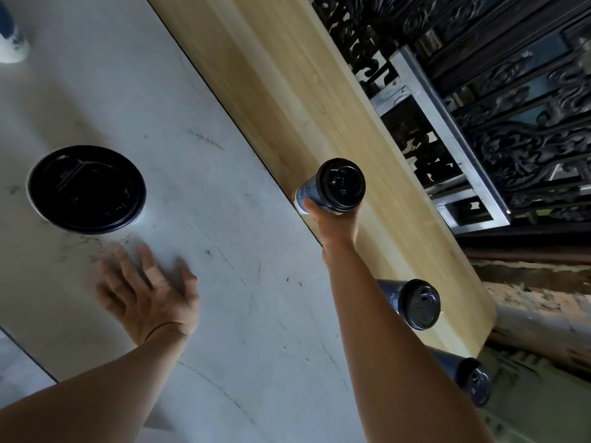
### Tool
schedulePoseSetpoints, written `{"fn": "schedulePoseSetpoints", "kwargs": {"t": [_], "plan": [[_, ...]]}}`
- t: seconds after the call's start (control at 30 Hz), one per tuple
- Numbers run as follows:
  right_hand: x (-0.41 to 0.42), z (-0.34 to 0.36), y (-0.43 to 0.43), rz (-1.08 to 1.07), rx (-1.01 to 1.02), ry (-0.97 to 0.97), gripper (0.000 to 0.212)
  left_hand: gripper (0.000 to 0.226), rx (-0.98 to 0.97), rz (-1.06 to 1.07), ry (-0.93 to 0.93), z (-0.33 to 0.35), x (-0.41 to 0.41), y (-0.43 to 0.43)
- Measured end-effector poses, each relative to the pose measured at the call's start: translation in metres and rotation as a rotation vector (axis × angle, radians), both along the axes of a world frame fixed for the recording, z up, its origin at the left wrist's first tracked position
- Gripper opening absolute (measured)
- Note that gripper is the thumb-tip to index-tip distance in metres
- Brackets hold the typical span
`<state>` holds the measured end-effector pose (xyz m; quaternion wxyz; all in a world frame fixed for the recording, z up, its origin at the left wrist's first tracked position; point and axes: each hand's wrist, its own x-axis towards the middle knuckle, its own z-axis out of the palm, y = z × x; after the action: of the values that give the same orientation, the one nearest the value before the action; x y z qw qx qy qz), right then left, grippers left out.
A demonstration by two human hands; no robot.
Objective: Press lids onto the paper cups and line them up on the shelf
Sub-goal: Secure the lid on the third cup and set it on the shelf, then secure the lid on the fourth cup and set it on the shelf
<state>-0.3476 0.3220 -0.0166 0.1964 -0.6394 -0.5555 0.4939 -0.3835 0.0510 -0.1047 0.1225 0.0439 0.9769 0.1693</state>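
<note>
My right hand [335, 223] grips a dark blue paper cup with a black lid [341, 184] and holds it at the near edge of the light wooden shelf [287, 91]. Two more lidded dark cups stand on the shelf to the right, one [419, 304] beside my forearm and one [473, 380] at the shelf's end. A wide black lid sits on a white cup [86, 190] on the grey table [208, 219] at the left. My left hand [147, 289] rests flat and spread on the table below that cup, holding nothing.
Behind the shelf runs a dark ornate metal railing [527, 123] with a silver metal frame [447, 129]. A blue and white object [11, 36] sits at the table's far left corner. Rough stone ground [537, 302] lies past the shelf's right end.
</note>
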Motion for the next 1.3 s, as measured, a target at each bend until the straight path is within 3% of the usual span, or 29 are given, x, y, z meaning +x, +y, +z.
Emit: {"fn": "schedulePoseSetpoints", "kwargs": {"t": [0.27, 0.43, 0.57, 0.7, 0.93, 1.07, 1.23, 1.3], "plan": [[-0.001, -0.002, -0.009, -0.017, -0.004, -0.017, 0.083, 0.082, -0.011, -0.014, 0.047, -0.006, 0.001, -0.002], [0.008, 0.007, -0.031, -0.021, 0.028, -0.189, 0.085, 0.081, 0.003, -0.023, 0.026, -0.003, 0.002, -0.002], [0.027, 0.016, -0.068, -0.021, -0.099, -0.259, 0.067, 0.084, 0.029, -0.043, -0.033, 0.003, 0.0, -0.002], [0.043, 0.028, -0.109, 0.111, -0.239, -0.252, 0.044, 0.087, 0.051, -0.071, -0.125, 0.01, -0.002, -0.003], [0.051, 0.062, -0.175, 0.302, -0.36, -0.158, 0.028, 0.079, -0.109, -0.201, -0.382, 0.044, -0.03, -0.019], [0.037, 0.083, -0.194, 0.391, -0.395, -0.11, 0.018, 0.042, 0.017, -0.24, -0.502, 0.078, -0.07, -0.046], [0.007, 0.095, -0.207, 0.434, -0.42, -0.039, 0.011, 0.022, 0.438, 0.165, -1.004, 0.121, -0.123, -0.077], [-0.007, 0.094, -0.211, 0.427, -0.438, -0.014, 0.008, 0.025, 0.564, 0.286, -1.079, 0.132, -0.148, -0.086]]}}
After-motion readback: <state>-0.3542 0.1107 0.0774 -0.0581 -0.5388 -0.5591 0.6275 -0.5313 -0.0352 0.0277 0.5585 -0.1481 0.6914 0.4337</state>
